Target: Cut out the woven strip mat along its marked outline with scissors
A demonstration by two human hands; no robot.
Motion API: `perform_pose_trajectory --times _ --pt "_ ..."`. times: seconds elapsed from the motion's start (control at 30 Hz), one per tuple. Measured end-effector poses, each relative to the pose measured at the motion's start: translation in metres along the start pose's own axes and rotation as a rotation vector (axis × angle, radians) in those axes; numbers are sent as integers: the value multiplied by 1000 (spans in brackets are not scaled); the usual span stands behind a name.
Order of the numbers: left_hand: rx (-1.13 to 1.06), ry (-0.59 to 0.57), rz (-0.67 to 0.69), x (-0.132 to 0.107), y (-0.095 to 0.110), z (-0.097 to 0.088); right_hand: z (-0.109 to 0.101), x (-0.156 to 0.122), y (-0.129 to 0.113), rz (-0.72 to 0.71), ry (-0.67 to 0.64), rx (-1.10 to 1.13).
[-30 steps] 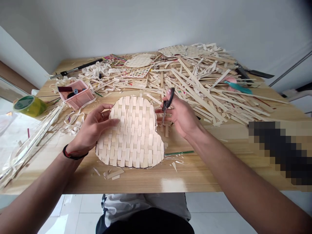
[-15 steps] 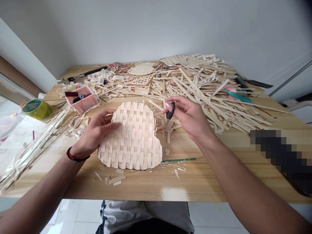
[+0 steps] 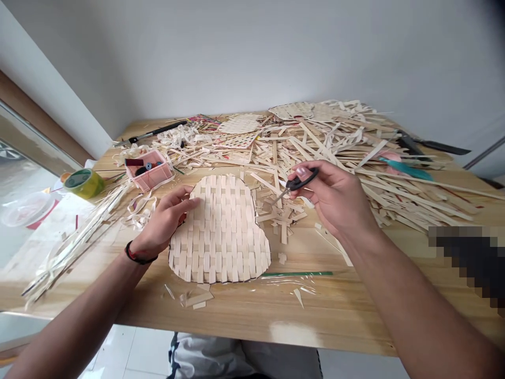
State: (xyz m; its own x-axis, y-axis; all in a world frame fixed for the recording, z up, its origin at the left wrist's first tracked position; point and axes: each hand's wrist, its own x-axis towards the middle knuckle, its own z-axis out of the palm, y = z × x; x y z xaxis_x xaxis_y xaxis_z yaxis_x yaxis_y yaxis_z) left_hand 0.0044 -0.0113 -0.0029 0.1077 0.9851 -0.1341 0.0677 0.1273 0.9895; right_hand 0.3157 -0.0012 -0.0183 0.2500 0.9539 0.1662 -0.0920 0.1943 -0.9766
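Observation:
A heart-shaped mat woven from pale strips [image 3: 223,231] lies flat on the wooden table [image 3: 335,305] in front of me. My left hand [image 3: 165,221] rests on its left edge, fingers spread and pressing it down. My right hand [image 3: 335,197] is raised just right of the mat and is closed on a small pair of black-handled scissors [image 3: 294,187], whose blades point left and down toward the mat's upper right edge. Short cut-off strip pieces [image 3: 282,218] lie beneath the scissors.
A large heap of loose pale strips [image 3: 335,142] covers the back of the table, with smaller woven pieces [image 3: 240,125]. A pink tray [image 3: 149,169] and a yellow-green tape roll [image 3: 83,182] stand at the left. A green strip [image 3: 295,273] lies near the front.
My right hand has lifted the scissors away from the mat's right edge and turned them more level. The left hand has stayed on the mat. The camera has shifted left.

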Motion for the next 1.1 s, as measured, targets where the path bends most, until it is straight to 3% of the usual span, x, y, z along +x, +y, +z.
perform_pose_trajectory --times 0.1,0.37,0.63,1.1 --pt "27 -14 1 0 1 -1 0 0 -4 36 -24 8" --pt "113 -264 -99 -6 -3 -4 7 -5 -3 275 -171 72" --pt "90 -206 -69 -6 2 1 16 -17 -2 370 -314 43" --pt "132 -193 -42 -5 2 2 19 -20 -1 350 -343 2"
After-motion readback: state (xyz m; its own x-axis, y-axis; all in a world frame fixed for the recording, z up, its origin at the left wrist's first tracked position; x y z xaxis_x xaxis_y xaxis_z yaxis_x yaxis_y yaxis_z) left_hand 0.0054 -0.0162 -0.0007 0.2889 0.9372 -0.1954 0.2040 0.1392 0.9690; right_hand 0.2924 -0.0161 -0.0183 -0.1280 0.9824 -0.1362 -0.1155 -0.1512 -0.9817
